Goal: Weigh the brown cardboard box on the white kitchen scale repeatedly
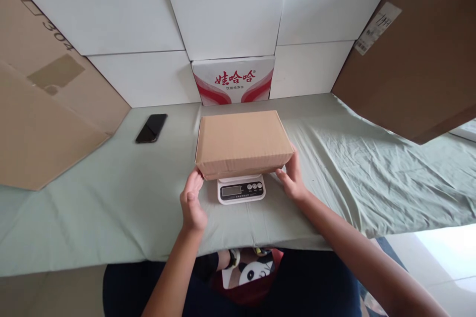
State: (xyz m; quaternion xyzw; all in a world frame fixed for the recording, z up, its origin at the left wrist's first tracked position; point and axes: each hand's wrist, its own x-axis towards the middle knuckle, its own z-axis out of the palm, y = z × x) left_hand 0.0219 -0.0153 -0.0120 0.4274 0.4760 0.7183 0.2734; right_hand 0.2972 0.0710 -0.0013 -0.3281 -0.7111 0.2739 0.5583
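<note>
A closed brown cardboard box (243,136) is over a white digital kitchen scale (241,200) and covers its weighing plate. The scale's front panel, with a small display and several round buttons, sticks out below the box; I can make out no reading. My left hand (193,200) holds the box at its front left corner, fingertips under the lower edge. On the opposite side, my right hand (292,176) grips the front right corner, its thumb at the front and fingers along the side. Whether the box rests fully on the plate is hidden.
A black phone (151,128) lies at the left on the pale green cloth (156,218). Behind the cardboard box stands a white and red carton (234,80) against white panels. Large cardboard sheets (55,109) (416,59) flank both sides. The table's front edge is close to my lap.
</note>
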